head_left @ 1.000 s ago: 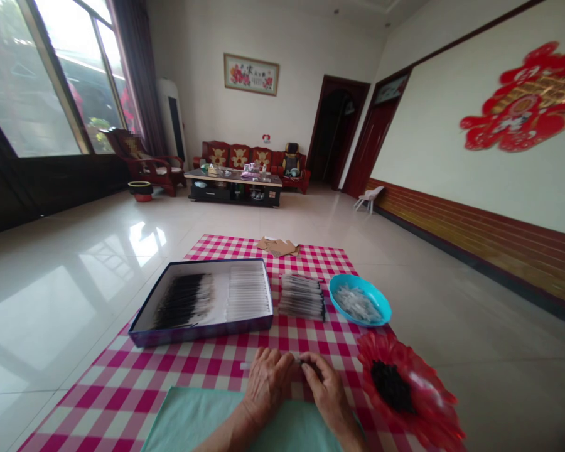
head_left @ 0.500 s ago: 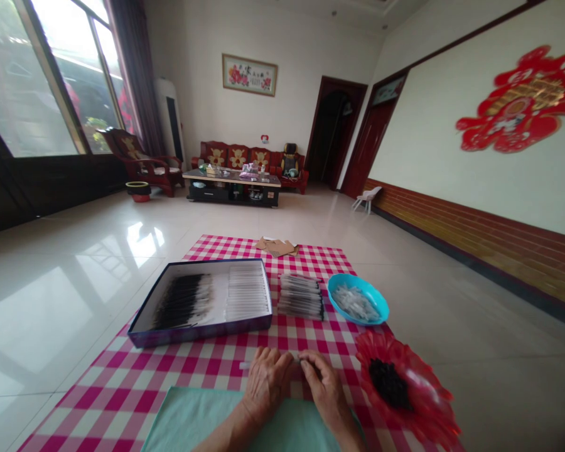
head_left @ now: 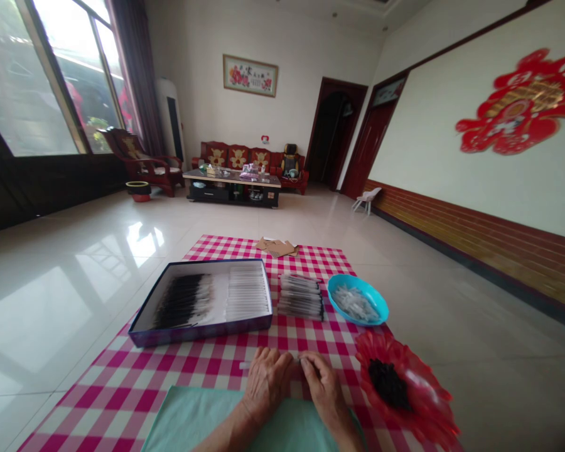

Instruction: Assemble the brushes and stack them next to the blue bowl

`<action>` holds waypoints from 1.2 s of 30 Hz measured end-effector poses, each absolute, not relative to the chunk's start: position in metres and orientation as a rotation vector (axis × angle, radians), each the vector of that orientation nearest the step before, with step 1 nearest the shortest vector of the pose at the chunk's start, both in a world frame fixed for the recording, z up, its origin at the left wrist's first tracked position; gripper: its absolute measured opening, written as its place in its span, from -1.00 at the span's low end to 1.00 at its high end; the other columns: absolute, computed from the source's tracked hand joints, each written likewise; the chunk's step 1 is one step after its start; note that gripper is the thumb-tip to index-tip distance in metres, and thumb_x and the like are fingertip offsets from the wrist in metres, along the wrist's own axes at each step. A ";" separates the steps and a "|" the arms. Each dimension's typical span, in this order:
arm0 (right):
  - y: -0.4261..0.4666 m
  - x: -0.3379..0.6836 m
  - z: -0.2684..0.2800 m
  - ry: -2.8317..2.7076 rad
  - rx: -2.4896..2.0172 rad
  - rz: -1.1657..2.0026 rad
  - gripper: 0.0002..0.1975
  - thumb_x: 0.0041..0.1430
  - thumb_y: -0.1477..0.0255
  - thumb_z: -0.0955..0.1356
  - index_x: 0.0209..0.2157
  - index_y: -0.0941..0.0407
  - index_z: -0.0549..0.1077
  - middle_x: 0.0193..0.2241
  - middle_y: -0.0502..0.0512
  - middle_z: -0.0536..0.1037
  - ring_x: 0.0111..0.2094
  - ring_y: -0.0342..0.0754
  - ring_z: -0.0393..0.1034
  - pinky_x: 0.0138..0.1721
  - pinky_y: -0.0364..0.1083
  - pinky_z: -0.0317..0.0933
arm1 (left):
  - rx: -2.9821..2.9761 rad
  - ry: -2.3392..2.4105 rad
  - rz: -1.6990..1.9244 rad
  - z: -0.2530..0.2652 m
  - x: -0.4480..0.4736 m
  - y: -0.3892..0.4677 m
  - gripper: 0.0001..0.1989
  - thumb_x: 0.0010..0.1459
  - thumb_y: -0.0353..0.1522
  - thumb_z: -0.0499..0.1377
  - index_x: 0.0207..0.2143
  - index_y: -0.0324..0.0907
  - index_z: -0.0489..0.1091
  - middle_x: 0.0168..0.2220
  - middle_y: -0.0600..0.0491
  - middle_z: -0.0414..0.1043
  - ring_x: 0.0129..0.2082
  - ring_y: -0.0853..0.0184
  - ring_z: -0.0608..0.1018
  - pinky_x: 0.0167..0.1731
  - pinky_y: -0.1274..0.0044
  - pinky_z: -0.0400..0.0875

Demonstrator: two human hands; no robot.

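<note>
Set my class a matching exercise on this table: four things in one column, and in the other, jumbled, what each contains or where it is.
Things:
1. Turquoise bowl
2. Red petal-edged dish
3. Shallow open box
4. Thin pale tube

Contents or place:
A. Juts out from the left hand
B. Contains a pile of small black pieces
C. Contains a dark row and a pale row, side by side
D. Contains a heap of short, pale pieces

Right pairs: 1-D, 2-B, 3-C, 4-A
</note>
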State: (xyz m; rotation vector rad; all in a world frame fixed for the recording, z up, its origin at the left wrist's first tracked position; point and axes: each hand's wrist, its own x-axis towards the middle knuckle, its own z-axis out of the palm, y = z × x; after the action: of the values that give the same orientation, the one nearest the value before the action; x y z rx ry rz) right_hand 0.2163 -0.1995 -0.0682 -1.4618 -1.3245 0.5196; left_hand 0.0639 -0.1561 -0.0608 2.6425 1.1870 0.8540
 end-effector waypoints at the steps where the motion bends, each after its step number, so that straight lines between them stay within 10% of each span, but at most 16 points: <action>1: -0.200 0.217 -0.068 -1.328 -1.446 0.528 -0.78 0.16 0.30 0.27 -0.32 0.11 0.49 -0.31 0.16 0.56 -0.23 0.03 0.44 -0.17 -0.07 0.32 | 2.644 1.186 0.850 -0.060 0.064 -0.156 -0.80 0.24 -0.36 -0.04 -0.39 -0.09 0.34 -0.47 0.08 0.32 -0.43 0.32 0.35 -0.36 0.48 0.14; 27: -0.202 0.214 -0.074 -1.152 -1.362 0.743 -0.55 0.03 0.22 0.38 -0.07 0.16 0.39 -0.22 0.23 0.56 -0.23 0.07 0.48 -0.24 -0.02 0.40 | 2.619 1.171 0.913 -0.062 0.064 -0.156 -0.80 0.24 -0.37 -0.03 -0.40 -0.11 0.33 -0.48 0.08 0.31 -0.44 0.33 0.34 -0.36 0.48 0.13; 36: -0.203 0.213 -0.063 -1.253 -1.477 0.592 -0.71 0.13 0.21 0.28 -0.34 0.13 0.49 -0.42 0.12 0.57 -0.39 0.01 0.47 -0.35 -0.12 0.36 | 2.629 1.181 0.897 -0.063 0.064 -0.155 -0.80 0.24 -0.38 -0.04 -0.39 -0.10 0.34 -0.48 0.08 0.31 -0.44 0.33 0.35 -0.35 0.48 0.14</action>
State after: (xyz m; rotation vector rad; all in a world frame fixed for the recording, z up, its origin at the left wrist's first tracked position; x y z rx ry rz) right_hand 0.2125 -0.2032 -0.0634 -1.4775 -1.2526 0.5918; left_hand 0.0640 -0.1553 -0.0632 2.6285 1.1809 0.8970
